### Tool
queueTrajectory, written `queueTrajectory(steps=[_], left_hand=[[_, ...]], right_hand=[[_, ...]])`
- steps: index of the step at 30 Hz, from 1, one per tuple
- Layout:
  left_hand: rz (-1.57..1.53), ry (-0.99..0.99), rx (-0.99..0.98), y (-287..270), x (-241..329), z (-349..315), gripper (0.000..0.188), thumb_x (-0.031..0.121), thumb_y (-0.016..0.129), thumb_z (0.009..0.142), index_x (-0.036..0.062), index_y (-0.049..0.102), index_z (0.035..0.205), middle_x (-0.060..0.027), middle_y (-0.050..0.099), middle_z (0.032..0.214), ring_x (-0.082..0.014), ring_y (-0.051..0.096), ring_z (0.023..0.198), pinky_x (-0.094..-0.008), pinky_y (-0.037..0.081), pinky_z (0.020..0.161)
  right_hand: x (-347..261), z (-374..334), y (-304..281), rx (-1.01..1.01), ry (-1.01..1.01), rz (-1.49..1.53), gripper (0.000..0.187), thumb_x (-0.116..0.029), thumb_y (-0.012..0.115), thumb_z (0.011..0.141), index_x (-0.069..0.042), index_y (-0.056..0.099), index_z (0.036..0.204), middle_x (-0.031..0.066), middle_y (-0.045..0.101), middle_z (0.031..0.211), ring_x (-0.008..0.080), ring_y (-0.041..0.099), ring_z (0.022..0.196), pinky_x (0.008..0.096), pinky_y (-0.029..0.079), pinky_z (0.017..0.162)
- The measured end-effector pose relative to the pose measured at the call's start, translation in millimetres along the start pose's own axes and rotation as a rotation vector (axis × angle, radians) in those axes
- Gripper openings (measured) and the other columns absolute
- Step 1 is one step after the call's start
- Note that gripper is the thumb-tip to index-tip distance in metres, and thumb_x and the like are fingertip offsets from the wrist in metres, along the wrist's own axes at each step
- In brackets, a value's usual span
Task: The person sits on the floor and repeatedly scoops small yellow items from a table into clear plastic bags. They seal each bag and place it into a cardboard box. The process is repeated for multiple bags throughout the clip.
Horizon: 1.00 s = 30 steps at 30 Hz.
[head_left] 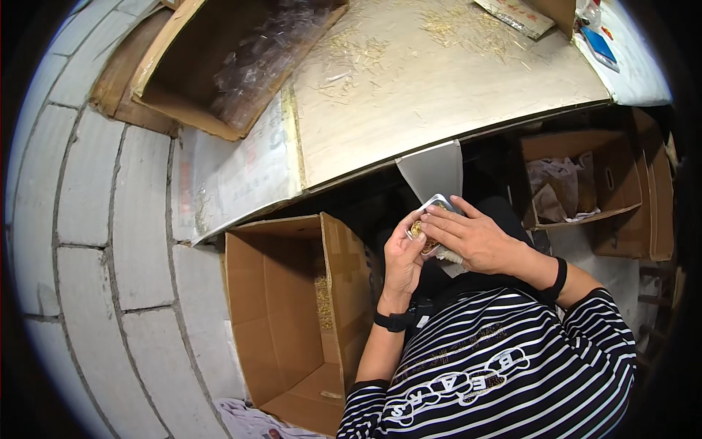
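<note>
In front of my lap I hold a small clear plastic box [439, 199] with gold-coloured bits in it. My left hand [401, 267] grips its left side, the thumb bent over the near edge. Across the top lie the fingers of my right hand [479, 238], pressed onto the box, with the outermost finger lifted apart. The right palm covers much of the box, and the right thumb is mostly hidden. Something whitish shows under the right hand, too small to name.
A pale worktop [439, 80] strewn with thin golden pieces stands ahead. At its left, a cardboard box [186, 95] holds clear plastic pieces. A tall open carton [281, 293] stands left of me; another carton [585, 164] sits under the worktop at right. A blue object [599, 47] lies far right.
</note>
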<state>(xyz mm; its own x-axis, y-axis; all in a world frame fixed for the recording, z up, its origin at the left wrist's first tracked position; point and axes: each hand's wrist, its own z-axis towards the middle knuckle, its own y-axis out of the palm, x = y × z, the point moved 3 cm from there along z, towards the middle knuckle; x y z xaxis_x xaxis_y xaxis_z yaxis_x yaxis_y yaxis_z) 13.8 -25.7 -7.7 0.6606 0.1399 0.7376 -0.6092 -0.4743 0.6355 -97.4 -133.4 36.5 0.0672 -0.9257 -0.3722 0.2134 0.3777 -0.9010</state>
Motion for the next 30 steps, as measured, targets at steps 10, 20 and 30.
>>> queueTrajectory(steps=[10,20,30], left_hand=[[0.025,0.034,0.054,-5,8,2,0.039,0.029,0.041,0.1,0.001,0.047,0.126,-0.0113,0.059,0.114,-0.0188,0.063,0.098,-0.0323,0.059,0.073],[-0.158,0.085,0.02,-24,91,-32,0.046,0.026,0.037,0.097,-0.0068,0.04,0.129,-0.0201,0.055,0.12,-0.0298,0.061,0.105,-0.0387,0.06,0.073],[0.021,0.15,0.116,-45,117,-76,0.052,-0.001,0.051,0.083,-0.005,0.036,0.133,-0.0202,0.049,0.127,-0.0287,0.057,0.112,-0.0418,0.057,0.086]], right_hand=[[-8,8,-7,0.008,0.029,0.092,0.066,-0.017,0.067,0.076,-0.007,0.041,0.137,0.0111,0.04,0.143,0.0258,0.034,0.135,0.0481,0.024,0.111],[6,9,-34,0.35,0.114,0.227,0.053,0.0,0.066,0.074,0.0,0.049,0.124,0.017,0.051,0.129,0.0341,0.053,0.115,0.0402,0.047,0.093],[-4,17,-18,0.237,0.097,0.302,0.053,0.007,0.061,0.071,0.001,0.049,0.122,0.0182,0.051,0.128,0.0366,0.055,0.11,0.0397,0.05,0.089]])
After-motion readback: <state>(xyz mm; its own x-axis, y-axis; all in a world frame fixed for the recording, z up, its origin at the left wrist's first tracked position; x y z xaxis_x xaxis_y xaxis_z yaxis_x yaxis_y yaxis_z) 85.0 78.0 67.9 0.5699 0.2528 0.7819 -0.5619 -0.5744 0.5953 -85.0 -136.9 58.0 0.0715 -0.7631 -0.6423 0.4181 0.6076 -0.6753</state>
